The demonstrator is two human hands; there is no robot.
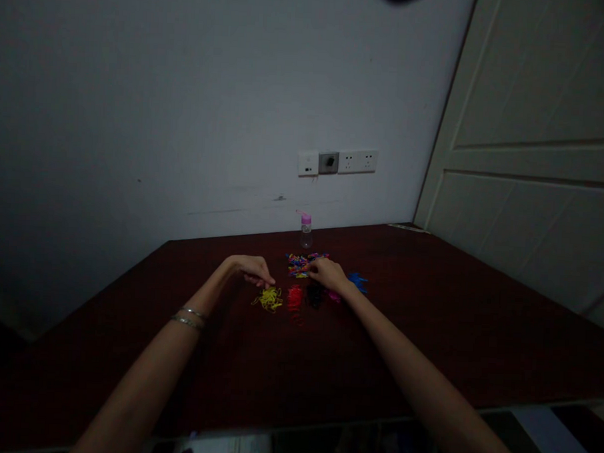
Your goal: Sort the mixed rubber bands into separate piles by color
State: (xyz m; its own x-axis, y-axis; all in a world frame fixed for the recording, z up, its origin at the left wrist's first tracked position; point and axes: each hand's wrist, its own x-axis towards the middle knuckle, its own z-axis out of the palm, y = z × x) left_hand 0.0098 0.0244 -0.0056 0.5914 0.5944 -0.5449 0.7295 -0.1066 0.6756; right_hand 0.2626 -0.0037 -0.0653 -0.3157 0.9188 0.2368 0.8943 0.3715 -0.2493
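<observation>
My left hand (256, 271) hangs over a small pile of yellow rubber bands (269, 300), thumb and fingers closed together; whatever they pinch is too small to see. My right hand (328, 274) reaches to a pile of mixed-colour bands (299, 264), its fingertips pressed together at the pile's right side. What sits between those fingertips I cannot make out. In a row right of the yellow pile lie red bands (295, 298), black bands (315, 294) and, partly under my right wrist, magenta bands (334, 297). Blue bands (358, 282) lie beyond that wrist.
A small clear bottle with a pink cap (306, 231) stands behind the mixed pile on the dark red table (255, 378). The wall behind carries sockets (357, 161). A pale door (527, 216) borders the right side. A thin strip (409, 228) lies at the back right.
</observation>
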